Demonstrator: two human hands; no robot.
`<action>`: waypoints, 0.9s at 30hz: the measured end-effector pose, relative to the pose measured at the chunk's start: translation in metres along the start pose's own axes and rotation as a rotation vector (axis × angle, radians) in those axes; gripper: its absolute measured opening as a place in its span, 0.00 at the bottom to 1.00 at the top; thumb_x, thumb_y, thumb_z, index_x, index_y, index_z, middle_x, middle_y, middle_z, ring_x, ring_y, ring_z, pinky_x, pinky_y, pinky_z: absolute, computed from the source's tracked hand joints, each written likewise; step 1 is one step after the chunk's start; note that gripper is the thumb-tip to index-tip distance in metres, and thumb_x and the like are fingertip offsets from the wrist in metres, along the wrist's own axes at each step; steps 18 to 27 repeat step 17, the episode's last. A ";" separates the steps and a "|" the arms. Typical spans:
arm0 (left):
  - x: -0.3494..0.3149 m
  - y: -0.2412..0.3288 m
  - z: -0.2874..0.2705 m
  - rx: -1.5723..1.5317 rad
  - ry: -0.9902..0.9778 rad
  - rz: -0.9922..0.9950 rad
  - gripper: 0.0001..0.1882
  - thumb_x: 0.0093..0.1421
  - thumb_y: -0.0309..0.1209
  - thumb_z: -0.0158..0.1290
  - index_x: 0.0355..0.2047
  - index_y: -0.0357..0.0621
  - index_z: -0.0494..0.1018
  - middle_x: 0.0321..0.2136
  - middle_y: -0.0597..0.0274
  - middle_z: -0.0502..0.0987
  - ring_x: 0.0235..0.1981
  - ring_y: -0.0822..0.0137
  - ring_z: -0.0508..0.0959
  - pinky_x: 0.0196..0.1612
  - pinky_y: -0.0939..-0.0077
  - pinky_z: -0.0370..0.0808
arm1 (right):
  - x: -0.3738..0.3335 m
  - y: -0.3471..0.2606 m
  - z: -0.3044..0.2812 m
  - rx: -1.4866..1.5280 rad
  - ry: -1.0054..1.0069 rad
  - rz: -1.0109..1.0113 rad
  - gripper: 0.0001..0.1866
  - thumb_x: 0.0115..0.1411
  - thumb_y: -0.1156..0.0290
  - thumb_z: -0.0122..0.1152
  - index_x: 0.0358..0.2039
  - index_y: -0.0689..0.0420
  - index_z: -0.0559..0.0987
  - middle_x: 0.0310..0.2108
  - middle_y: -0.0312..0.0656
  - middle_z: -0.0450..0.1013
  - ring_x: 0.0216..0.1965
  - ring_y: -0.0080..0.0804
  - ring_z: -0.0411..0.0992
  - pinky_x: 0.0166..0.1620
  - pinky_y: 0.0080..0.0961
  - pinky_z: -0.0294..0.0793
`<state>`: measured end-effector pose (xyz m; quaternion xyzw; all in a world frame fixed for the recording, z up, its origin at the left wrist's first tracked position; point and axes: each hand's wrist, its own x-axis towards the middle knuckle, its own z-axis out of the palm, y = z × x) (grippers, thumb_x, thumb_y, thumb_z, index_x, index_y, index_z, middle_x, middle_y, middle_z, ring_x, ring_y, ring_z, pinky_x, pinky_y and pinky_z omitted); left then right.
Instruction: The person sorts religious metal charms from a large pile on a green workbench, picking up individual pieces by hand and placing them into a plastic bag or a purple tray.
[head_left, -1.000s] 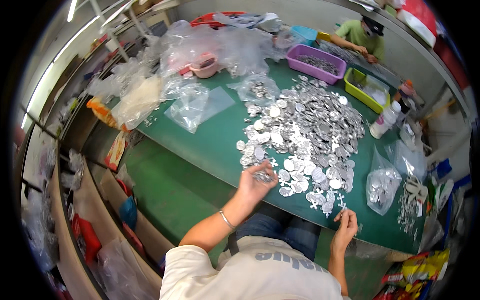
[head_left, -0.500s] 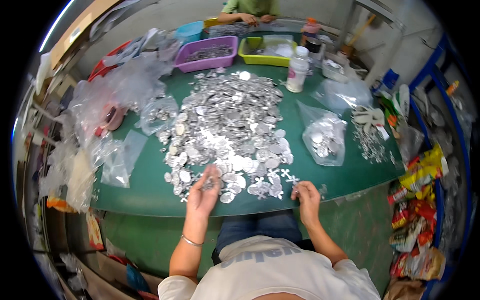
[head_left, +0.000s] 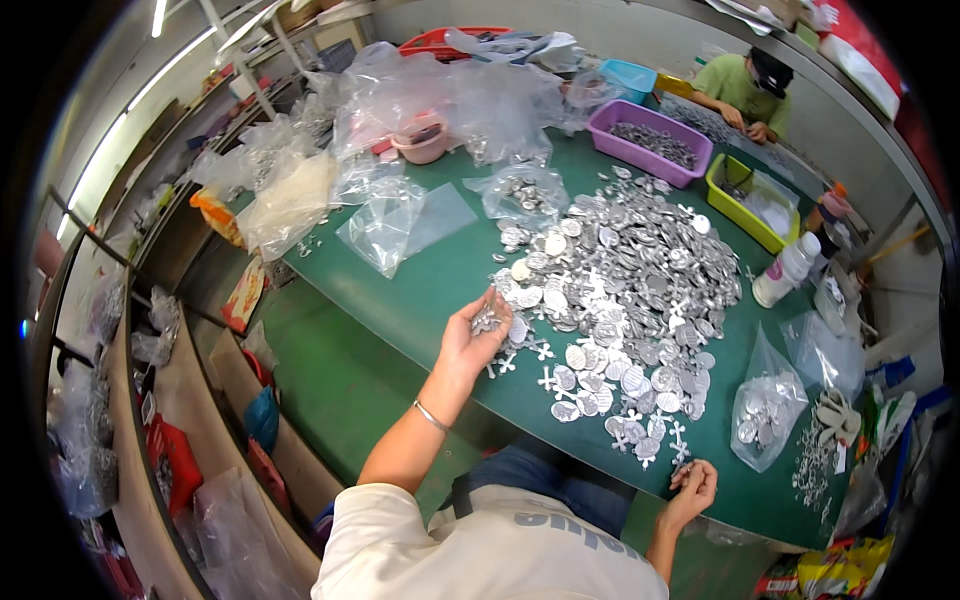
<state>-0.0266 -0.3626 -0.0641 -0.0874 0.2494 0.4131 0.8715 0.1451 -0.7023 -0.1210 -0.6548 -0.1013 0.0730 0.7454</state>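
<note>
Right hand [head_left: 690, 488]: fingers curling round a small metal piece at the table [head_left: 420, 290] edge; it risks dropping off. Left hand [head_left: 478, 330]: cupping loosely heaped pieces [head_left: 487, 318], likely spilling. Pile [head_left: 620, 290] lying beyond.

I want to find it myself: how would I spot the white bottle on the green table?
Start at the green table with its big heap of shiny metal pieces. Go to the heap's far right side, just below the yellow-green tray. There the white bottle stands alone, the only tall plastic thing among flat silver bits and clear bags, with a pinkish patch on its side.
</note>
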 end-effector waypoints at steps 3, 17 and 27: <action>0.032 0.037 -0.014 0.338 0.002 0.238 0.12 0.57 0.22 0.45 0.42 0.34 0.66 0.32 0.56 0.70 0.28 0.65 0.71 0.35 0.70 0.73 | -0.001 0.001 0.003 -0.081 0.003 -0.030 0.05 0.60 0.74 0.47 0.32 0.62 0.70 0.21 0.35 0.66 0.19 0.16 0.61 0.19 0.09 0.57; 0.080 0.091 -0.038 2.438 0.178 1.302 0.12 0.51 0.31 0.53 0.36 0.45 0.71 0.41 0.56 0.68 0.46 0.56 0.66 0.44 0.48 0.62 | -0.004 0.012 0.007 -0.248 0.019 -0.101 0.04 0.59 0.75 0.47 0.33 0.62 0.69 0.22 0.34 0.65 0.21 0.15 0.61 0.23 0.10 0.60; 0.080 0.091 -0.038 2.438 0.178 1.302 0.12 0.51 0.31 0.53 0.36 0.45 0.71 0.41 0.56 0.68 0.46 0.56 0.66 0.44 0.48 0.62 | -0.004 0.012 0.007 -0.248 0.019 -0.101 0.04 0.59 0.75 0.47 0.33 0.62 0.69 0.22 0.34 0.65 0.21 0.15 0.61 0.23 0.10 0.60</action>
